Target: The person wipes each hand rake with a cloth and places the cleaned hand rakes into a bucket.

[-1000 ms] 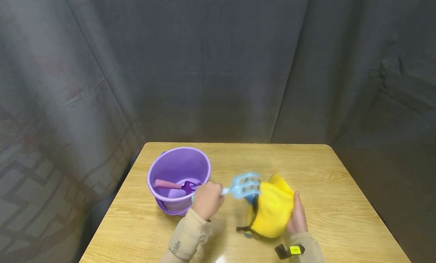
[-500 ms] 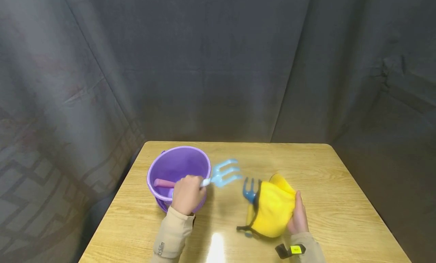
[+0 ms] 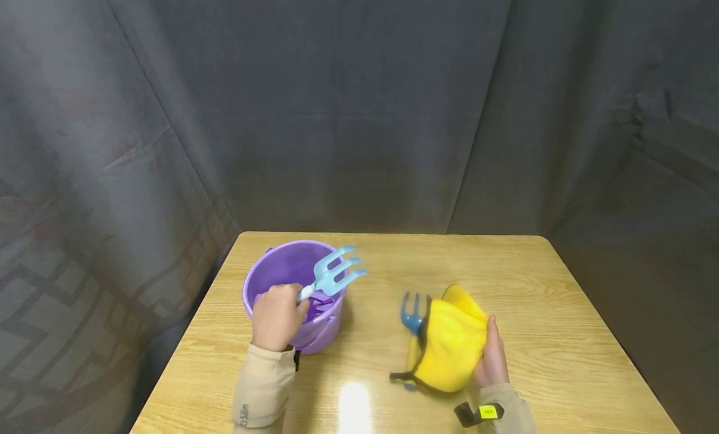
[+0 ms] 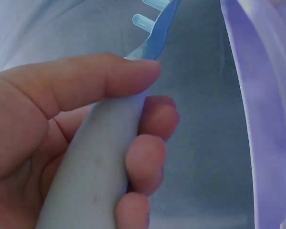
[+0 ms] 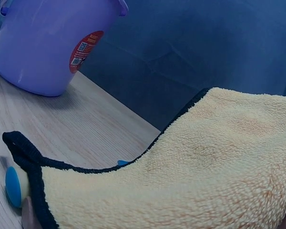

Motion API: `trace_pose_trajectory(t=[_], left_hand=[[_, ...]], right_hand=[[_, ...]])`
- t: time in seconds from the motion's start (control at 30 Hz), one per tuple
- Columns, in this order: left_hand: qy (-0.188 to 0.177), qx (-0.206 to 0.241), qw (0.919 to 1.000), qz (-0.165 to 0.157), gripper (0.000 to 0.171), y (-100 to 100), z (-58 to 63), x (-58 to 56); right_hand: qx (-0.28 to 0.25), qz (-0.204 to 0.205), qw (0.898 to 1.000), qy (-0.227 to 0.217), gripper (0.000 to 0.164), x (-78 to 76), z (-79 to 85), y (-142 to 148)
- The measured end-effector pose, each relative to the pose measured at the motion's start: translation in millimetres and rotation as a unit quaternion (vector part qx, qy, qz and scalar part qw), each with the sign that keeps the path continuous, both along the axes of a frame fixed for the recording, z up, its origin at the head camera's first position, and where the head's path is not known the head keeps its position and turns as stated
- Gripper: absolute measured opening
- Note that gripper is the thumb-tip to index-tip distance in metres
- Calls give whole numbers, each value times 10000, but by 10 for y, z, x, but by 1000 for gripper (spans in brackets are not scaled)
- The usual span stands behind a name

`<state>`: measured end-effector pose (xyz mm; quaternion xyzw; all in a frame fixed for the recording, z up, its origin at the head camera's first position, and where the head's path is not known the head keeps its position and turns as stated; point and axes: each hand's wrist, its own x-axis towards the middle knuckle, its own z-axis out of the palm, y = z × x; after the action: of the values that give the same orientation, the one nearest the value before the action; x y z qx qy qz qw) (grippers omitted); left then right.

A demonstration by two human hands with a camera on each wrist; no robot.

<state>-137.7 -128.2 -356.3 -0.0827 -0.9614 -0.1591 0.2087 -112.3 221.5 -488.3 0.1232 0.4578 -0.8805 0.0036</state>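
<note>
My left hand (image 3: 278, 316) grips the pale handle of a light blue toy garden fork (image 3: 331, 275), tines toward the back right. In the head view it overlaps the purple bucket (image 3: 322, 338) at the left. In the left wrist view my thumb lies along the handle (image 4: 95, 157) with the fingers curled round it. At the right, my right hand (image 3: 492, 356) holds a yellow cloth (image 3: 452, 343) with dark edging; most of its fingers are hidden by the cloth. A second fork (image 3: 412, 321), blue with a yellow handle, lies partly behind the cloth's left edge.
A dark purple toy tool (image 3: 320, 306) lies inside the bucket, partly hidden by my left hand. The cloth's dark hanging loop (image 5: 20, 147) sticks out at its corner. Wooden table (image 3: 562, 334) surrounds these things, with grey curtains (image 3: 359, 122) behind.
My left hand has moved left with the light blue fork, from between the bucket and the cloth to over the bucket's near side. The right hand and cloth have stayed in place.
</note>
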Motion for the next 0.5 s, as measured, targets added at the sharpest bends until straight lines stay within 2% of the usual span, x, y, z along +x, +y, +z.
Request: trace_pose_trajectory(t=[0.2,0.33,0.5], left_hand=[[-73,55,9998,167,23,-108,62,9],[-31,-88,9996,253,21,-176,119,10],[-147,-344,9988,311,21,-209,157,-12]], right_hand=[[-1,-18,10000,29,40,-2,-10,2],[-3,4,10000,2,41,-1,-18,8],[-49,78,9999,112,41,-4,-33,17]])
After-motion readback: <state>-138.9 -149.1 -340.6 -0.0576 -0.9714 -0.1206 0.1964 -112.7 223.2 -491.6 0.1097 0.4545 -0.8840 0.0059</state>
